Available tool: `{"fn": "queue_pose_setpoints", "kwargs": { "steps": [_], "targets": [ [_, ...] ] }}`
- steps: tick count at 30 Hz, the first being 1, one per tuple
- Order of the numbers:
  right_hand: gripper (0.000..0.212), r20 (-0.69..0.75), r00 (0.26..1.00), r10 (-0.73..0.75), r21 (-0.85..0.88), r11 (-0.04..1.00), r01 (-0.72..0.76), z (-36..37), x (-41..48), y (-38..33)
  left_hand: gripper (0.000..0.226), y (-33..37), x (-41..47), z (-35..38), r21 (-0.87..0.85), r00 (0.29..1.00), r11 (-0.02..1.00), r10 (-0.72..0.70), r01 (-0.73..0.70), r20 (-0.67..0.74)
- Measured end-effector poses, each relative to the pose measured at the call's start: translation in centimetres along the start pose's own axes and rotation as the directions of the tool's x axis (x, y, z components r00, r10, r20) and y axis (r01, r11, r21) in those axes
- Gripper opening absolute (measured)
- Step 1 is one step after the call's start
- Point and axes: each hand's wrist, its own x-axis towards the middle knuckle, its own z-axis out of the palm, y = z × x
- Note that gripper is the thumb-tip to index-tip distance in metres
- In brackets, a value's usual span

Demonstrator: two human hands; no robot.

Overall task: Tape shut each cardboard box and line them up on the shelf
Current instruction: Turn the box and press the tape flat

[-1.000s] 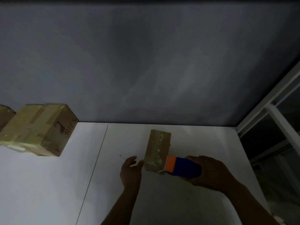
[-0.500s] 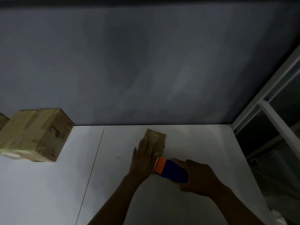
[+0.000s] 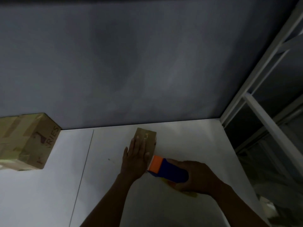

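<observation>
Since a second ago our left hand (image 3: 136, 158) has moved from beside the small box (image 3: 148, 136) onto its top, fingers straight, together, pressing flat. It sits lower centre on the shelf (image 3: 188, 141). Our right hand (image 3: 196, 176) curls round the tape dispenser (image 3: 167, 168) at its near end. A slack palm could let the pull drag the box. Dimness hides the tape strip; the taped box (image 3: 31, 141), left edge, is cut off.

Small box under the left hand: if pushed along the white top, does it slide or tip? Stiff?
Probably slides rather than tips: the small box lies low and flat on the smooth white surface. Likely light: the left hand lies flat on top, apparently steadying it beside the tape dispenser. Seems stiff; no sag under the palm.
</observation>
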Motion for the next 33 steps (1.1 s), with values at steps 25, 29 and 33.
{"fn": "queue_pose_setpoints", "kwargs": {
  "steps": [25, 29, 33],
  "targets": [
    [0.078, -0.045, 0.996, 0.074, -0.224, 0.971, -0.082, -1.2, -2.3, 1.4, 0.093, 0.8, 0.3, 0.1, 0.027, 0.998, 1.0, 0.004, -0.006, 0.062],
    [0.074, 0.002, 0.997, 0.078, -0.297, 0.952, -0.074, -1.1, -1.8, 0.1, 0.085, 0.8, 0.3, 0.5, 0.011, 0.999, 1.0, 0.009, -0.01, 0.044],
    [0.074, -0.002, 0.998, 0.067, -0.384, 0.921, -0.063, -0.4, -0.4, -1.7, 0.085, 0.8, 0.2, 0.4, 0.005, 0.998, 1.0, 0.022, -0.022, 0.054]
  ]
}}
